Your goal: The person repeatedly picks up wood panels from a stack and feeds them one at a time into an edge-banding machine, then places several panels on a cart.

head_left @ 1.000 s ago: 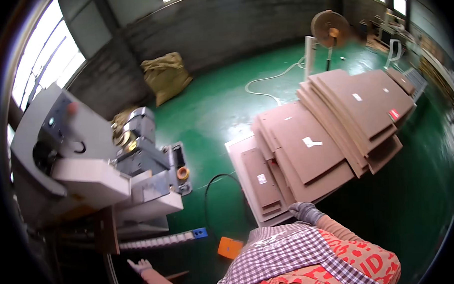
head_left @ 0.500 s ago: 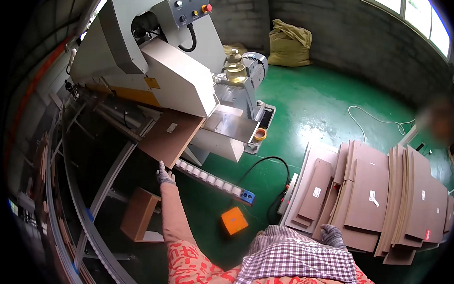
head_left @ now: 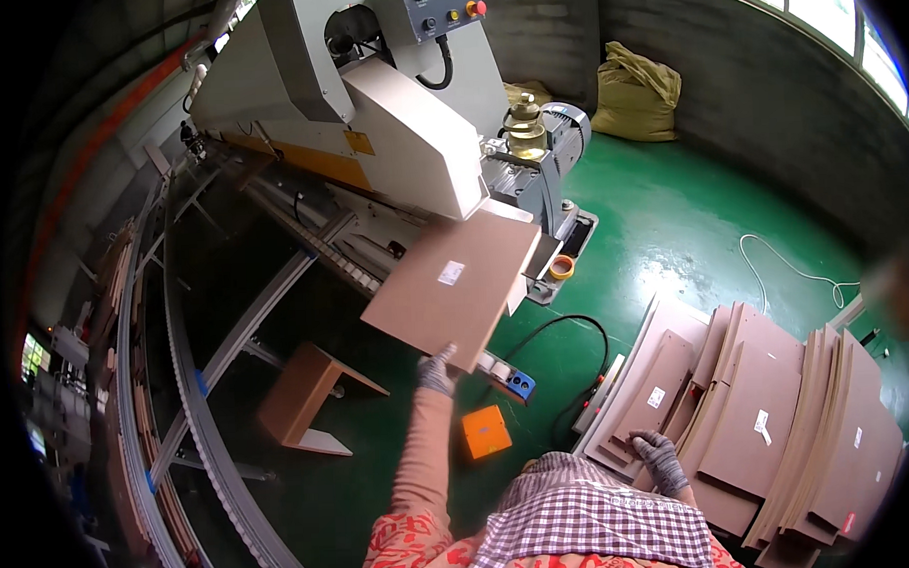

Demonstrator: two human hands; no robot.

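Currently gripping the near edge of a flat rectangular brown board (head_left: 455,309) with the left hand (head_left: 438,374), wearing a grey glove and pressing the thumb on top; not being able to see the left fingers underneath. Seeing a small white label (head_left: 451,273) on the upper face, ahead of the left fingertips. Extending the board forward from these fingers toward the white angular housing (head_left: 419,125) of a large grey machine (head_left: 253,91); not being able to tell about contact there.

Bending the gloved fingers of the right hand (head_left: 661,462) at the near end of a narrow brown board (head_left: 668,372); not being able to tell gripping from merely resting. Facing, just beyond the right fingers, a pale flat panel (head_left: 632,363) beneath that narrow piece; to their right, a layered stack of brown boards (head_left: 738,384).

Working above a glossy green floor (head_left: 613,228), having a blue-ended strip of white rollers (head_left: 521,386) just right of the left fingers and an orange block-shaped box (head_left: 487,432) nearer and to their right. Viewing an angled brown board assembly (head_left: 303,394) left of the left fingers, with long curved grey roller rails (head_left: 199,433) farther left. Noticing, well beyond them and rightward, a round orange tape roll (head_left: 561,275), a ribbed grey motor (head_left: 569,135) and a bulky yellowish sack (head_left: 636,95).
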